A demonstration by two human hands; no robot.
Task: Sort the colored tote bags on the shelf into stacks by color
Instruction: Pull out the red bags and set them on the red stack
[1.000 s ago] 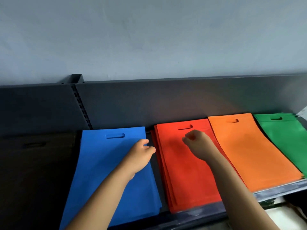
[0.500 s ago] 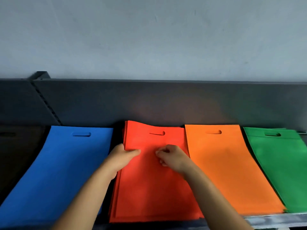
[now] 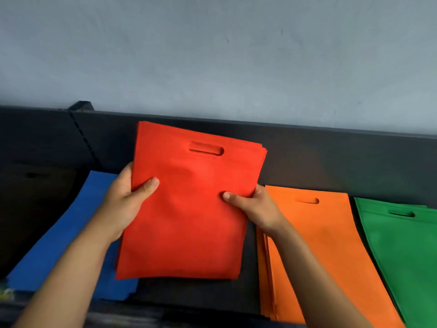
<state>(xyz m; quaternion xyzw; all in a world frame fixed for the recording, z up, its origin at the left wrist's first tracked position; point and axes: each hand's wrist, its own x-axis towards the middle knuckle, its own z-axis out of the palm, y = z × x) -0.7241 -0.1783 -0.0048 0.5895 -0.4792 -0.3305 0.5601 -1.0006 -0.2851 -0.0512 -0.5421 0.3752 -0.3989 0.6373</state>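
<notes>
Red tote bags (image 3: 189,209), earlier flat on the shelf (image 3: 201,297), now lifted, gripped by left hand (image 3: 123,202) and right hand (image 3: 255,207).

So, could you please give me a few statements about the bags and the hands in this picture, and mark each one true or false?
1. Both hands grip the red bag stack, the left hand on its left edge and the right hand on its right edge. True.
2. The red stack lies flat on the shelf. False: it is lifted and tilted up toward the camera.
3. The orange stack lies between the green stack and the held red stack. True.
4. The blue stack sits to the right of the green one. False: it lies at the left, beside the left hand.
5. The red bags have a cut-out handle slot near the top. True.
</notes>
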